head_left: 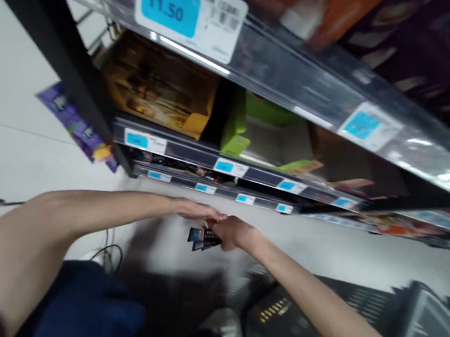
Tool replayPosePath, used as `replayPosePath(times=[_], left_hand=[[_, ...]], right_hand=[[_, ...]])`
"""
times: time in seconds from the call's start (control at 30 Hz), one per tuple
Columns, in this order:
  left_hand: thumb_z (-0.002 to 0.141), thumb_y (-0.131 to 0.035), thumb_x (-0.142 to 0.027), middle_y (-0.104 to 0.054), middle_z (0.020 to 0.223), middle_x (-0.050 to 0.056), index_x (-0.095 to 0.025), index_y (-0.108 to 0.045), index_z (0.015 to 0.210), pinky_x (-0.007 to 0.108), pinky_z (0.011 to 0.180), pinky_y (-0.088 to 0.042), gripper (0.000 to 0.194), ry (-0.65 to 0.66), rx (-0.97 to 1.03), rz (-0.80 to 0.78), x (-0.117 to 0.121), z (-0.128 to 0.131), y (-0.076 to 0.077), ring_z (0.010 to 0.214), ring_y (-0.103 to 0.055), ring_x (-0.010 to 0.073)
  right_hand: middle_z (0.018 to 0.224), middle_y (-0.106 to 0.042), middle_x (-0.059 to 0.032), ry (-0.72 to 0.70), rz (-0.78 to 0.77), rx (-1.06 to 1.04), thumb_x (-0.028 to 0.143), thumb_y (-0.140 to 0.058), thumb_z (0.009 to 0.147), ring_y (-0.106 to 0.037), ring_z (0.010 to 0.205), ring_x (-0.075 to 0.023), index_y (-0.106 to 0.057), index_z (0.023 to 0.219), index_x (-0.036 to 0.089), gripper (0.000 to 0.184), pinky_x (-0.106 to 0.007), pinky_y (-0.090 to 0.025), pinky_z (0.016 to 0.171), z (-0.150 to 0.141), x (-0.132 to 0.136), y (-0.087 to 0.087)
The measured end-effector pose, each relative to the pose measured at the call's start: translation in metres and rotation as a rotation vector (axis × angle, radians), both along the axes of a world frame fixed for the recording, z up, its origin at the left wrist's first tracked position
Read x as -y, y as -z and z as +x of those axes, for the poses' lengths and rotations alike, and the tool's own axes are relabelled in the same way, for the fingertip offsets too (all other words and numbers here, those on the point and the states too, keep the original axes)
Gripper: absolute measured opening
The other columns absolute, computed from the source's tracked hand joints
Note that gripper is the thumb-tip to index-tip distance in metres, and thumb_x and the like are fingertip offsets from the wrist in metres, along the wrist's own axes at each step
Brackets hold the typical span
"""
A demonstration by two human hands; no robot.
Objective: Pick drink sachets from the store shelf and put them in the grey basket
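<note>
Low in front of the shelving, my right hand is closed around a few slim dark packets. One of them shows a blue patch, and their ends stick out to the left, fanned slightly apart. My left hand reaches in from the left with its fingers stretched out, and the fingertips meet or overlap the right hand. Whether the left fingertips touch a packet cannot be made out. The packets' print is too small and blurred to read.
A shelf rack with price tags crosses the upper view. It carries a yellow box and an open green carton. Purple packets hang at the rack's left side. Dark perforated crates stand on the floor at lower right.
</note>
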State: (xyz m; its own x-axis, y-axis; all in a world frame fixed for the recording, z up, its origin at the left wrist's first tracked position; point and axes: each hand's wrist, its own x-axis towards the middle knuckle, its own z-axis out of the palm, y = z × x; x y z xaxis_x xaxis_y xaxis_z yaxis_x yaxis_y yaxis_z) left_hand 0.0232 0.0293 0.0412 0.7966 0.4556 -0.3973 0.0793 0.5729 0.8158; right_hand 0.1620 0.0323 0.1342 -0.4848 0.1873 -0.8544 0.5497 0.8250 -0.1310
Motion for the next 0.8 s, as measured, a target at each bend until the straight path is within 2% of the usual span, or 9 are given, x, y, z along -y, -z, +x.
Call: replayPosePath(times=[0.1,0.2,0.37,0.47,0.53,0.57,0.63,0.73,0.8], left_hand=[[0.058,-0.083,-0.041,-0.070,0.098,0.004,-0.021,-0.068,0.097,0.028,0.071,-0.047,0.046,0.108,-0.108,0.022,0.013,-0.017,0.003,0.089,-0.063,0.0198],[0.054,-0.085,-0.032,-0.070,0.081,0.003,-0.018,-0.068,0.084,0.027,0.062,-0.048,0.037,0.248,-0.204,0.073,0.031,-0.021,0.009,0.075,-0.064,0.0186],[0.065,-0.076,-0.026,-0.069,0.069,0.003,-0.015,-0.064,0.084,0.024,0.055,-0.049,0.024,0.031,-0.324,0.022,0.048,-0.008,0.011,0.065,-0.066,0.0161],[0.066,-0.075,-0.023,-0.071,0.076,0.006,-0.014,-0.061,0.092,0.026,0.059,-0.052,0.031,-0.150,-0.334,-0.053,0.047,0.000,0.012,0.069,-0.069,0.0170],[0.066,-0.076,-0.021,-0.072,0.083,0.007,-0.014,-0.060,0.097,0.029,0.063,-0.055,0.036,-0.241,-0.294,-0.107,0.046,0.002,0.014,0.071,-0.070,0.0177],[0.066,-0.076,-0.020,-0.072,0.086,0.008,-0.013,-0.059,0.099,0.031,0.066,-0.057,0.037,-0.264,-0.264,-0.134,0.046,0.003,0.015,0.072,-0.071,0.0182],[0.066,-0.076,-0.017,-0.071,0.092,0.010,-0.013,-0.059,0.101,0.035,0.071,-0.058,0.039,-0.287,-0.211,-0.160,0.045,0.003,0.016,0.074,-0.071,0.0195],[0.067,-0.075,-0.016,-0.071,0.099,0.012,-0.012,-0.058,0.104,0.038,0.074,-0.058,0.041,-0.294,-0.161,-0.154,0.047,0.003,0.014,0.079,-0.072,0.0222],[0.069,-0.075,-0.017,-0.071,0.103,0.015,-0.011,-0.058,0.104,0.042,0.078,-0.058,0.039,-0.287,-0.138,-0.171,0.047,0.003,0.011,0.082,-0.072,0.0236]], right_hand=[[0.113,-0.067,-0.0173,-0.047,0.025,-0.235,0.016,-0.064,0.073,-0.065,0.102,-0.0312,-0.056,0.124,0.015,0.051,-0.035,-0.048,0.076,0.002,0.009,0.028],[0.104,-0.070,-0.0113,-0.057,0.000,-0.457,0.017,-0.061,0.076,-0.066,0.093,-0.0261,-0.055,0.123,0.018,0.047,-0.032,-0.045,0.074,0.015,0.002,0.038],[0.104,-0.066,-0.0145,-0.020,0.209,-0.647,0.023,-0.068,0.076,-0.057,0.103,-0.0298,-0.058,0.115,0.014,0.041,-0.038,-0.040,0.085,0.033,-0.019,0.047],[0.122,-0.058,-0.0186,0.299,0.413,-0.819,0.022,-0.073,0.069,-0.048,0.115,-0.0342,-0.052,0.123,0.012,0.058,-0.044,-0.038,0.092,0.044,-0.034,0.056],[0.128,-0.054,-0.0184,0.704,0.441,-0.887,0.016,-0.069,0.069,-0.051,0.112,-0.0311,-0.048,0.128,0.012,0.063,-0.043,-0.041,0.091,0.052,-0.041,0.063],[0.126,-0.056,-0.0173,0.935,0.356,-0.886,0.014,-0.067,0.069,-0.054,0.108,-0.0283,-0.047,0.128,0.013,0.062,-0.041,-0.044,0.088,0.056,-0.043,0.066],[0.116,-0.063,-0.0137,1.299,-0.017,-0.835,0.012,-0.063,0.071,-0.061,0.097,-0.0227,-0.049,0.124,0.015,0.055,-0.035,-0.049,0.081,0.061,-0.041,0.070],[0.100,-0.069,-0.0070,1.421,-0.584,-0.817,0.016,-0.068,0.071,-0.064,0.088,-0.0174,-0.057,0.112,0.017,0.042,-0.029,-0.049,0.077,0.063,-0.025,0.073],[0.092,-0.070,-0.0034,1.421,-0.726,-0.911,0.020,-0.073,0.069,-0.063,0.078,-0.0139,-0.059,0.105,0.017,0.039,-0.028,-0.049,0.075,0.062,-0.012,0.076]])
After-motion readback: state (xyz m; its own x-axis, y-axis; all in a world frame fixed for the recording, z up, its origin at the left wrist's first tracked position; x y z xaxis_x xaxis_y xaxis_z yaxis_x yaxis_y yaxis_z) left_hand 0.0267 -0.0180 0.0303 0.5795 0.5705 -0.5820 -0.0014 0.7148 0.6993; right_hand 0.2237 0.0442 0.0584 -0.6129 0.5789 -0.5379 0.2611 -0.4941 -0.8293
